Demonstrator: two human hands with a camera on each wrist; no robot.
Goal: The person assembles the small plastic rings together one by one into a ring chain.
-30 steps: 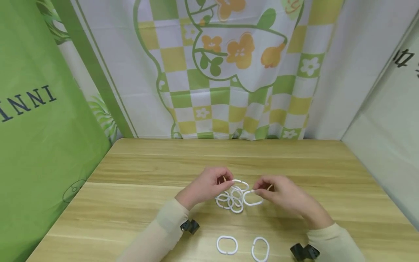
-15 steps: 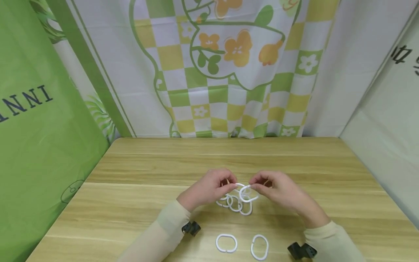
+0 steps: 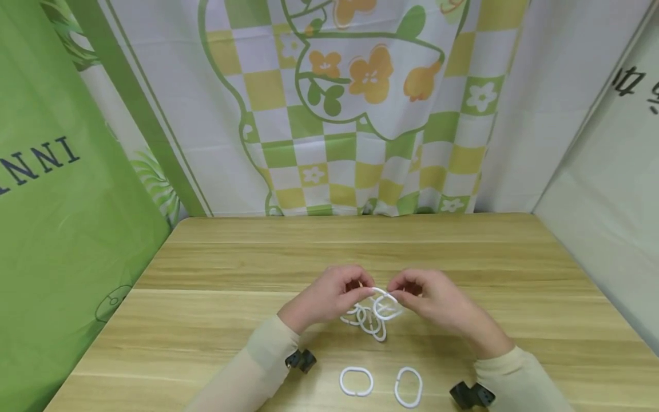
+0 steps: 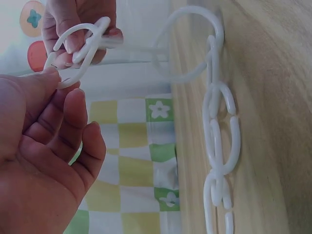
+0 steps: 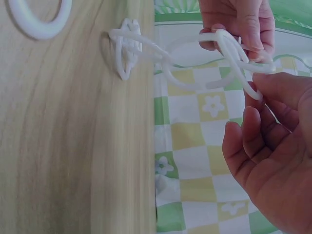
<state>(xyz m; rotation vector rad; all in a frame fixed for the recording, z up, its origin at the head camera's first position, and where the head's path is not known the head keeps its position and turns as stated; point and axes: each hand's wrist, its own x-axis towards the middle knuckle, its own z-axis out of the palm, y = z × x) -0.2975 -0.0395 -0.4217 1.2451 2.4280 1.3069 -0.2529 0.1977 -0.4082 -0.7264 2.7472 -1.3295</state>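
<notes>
Near the middle of the table, my left hand pinches a white plastic oval ring with a small gap in its side. Facing it, my right hand pinches another white ring between thumb and fingertips. The two rings cross each other close to the fingertips; whether one passes through the other's gap I cannot tell. Below the hands, a chain of several linked white rings trails down onto the table, partly heaped.
Two loose white rings, a left one and a right one, lie on the wooden table nearer me. A patterned curtain hangs behind the table's far edge, with a green cloth at the left.
My right hand has moved left with its ring, which now overlaps the left hand's ring. The left hand has shifted slightly right. The loose rings stay put.
</notes>
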